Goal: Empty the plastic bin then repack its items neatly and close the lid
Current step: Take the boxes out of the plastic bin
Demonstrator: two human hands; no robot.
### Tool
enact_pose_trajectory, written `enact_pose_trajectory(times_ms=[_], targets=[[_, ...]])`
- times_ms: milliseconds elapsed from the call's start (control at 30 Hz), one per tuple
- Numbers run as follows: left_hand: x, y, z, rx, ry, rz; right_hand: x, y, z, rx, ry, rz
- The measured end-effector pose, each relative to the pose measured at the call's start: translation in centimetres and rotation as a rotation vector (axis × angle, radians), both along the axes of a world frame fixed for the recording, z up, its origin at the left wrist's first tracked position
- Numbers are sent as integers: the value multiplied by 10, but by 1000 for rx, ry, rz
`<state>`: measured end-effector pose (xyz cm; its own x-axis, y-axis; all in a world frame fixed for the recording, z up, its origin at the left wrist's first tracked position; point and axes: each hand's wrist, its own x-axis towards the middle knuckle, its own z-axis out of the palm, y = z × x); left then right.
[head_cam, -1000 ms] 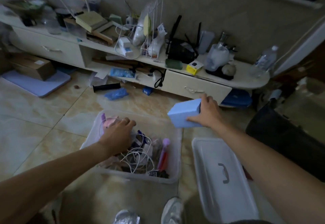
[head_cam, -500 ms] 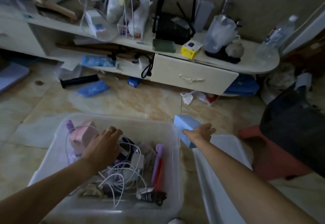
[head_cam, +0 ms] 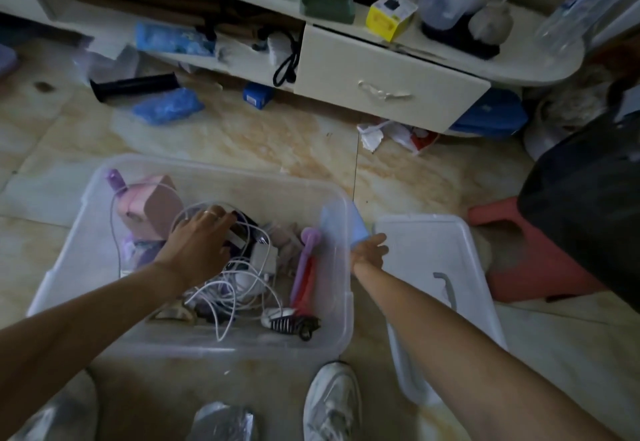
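The right hand point(head_cam: 369, 250) holds a light blue box point(head_cam: 358, 227) in its grip, low in the gap between the plastic bin point(head_cam: 214, 343) and the lid point(head_cam: 446, 233) lying on the floor. The left hand point(head_cam: 199, 236), fingers extended, rests on tangled white cables point(head_cam: 239, 281) inside the bin, beside a pink gadget point(head_cam: 149, 205).

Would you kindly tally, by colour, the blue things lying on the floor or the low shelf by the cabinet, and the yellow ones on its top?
Blue: 4 - the packet on the low shelf, the crumpled bag on the floor, the small box, and the flat case under the drawer.
Yellow: 1 - the yellow box on the cabinet top.
Total: 5
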<state>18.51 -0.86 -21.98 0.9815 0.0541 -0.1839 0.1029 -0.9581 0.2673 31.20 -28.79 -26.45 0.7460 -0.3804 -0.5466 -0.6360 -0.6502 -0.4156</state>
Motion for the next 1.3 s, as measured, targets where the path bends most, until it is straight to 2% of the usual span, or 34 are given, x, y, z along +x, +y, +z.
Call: enact_pose_trajectory(times_ms=[233,400,467,567,633,700,767,867,933,967,1033,1100,1167,1233,1300], targets=[[-2,5,2,13,-14,-11,-17,-7,-3,-196,50,122],[-6,13,4,31,-26,43,-25,-19,-16,-258,101,178],[-7,20,1,46,0,26,-23,-23,-19,-222,147,175],[-12,34,2,121,28,-1,2,-26,-12,-144,248,241],[-19,45,6,213,9,-59,28,-25,-3,-240,259,369],[-28,57,14,269,-42,-55,51,-21,9,-320,150,402],[-36,71,25,333,-148,1,65,-12,24,-359,-53,377],[-52,94,35,400,-251,243,71,10,50,-414,-410,393],[-66,111,33,348,-162,508,68,33,62,-367,-657,430],[-74,118,27,263,-66,621,64,47,67,-338,-766,472],[-88,125,11,-13,112,734,51,78,76,-272,-943,600],[-95,121,7,-229,144,784,32,115,84,-136,-1012,795],[-96,116,5,-315,71,830,7,153,89,51,-939,1046],[-96,111,5,-338,34,826,-22,191,90,217,-787,1277],[-96,110,3,-343,5,827,-49,227,87,289,-583,1393]])
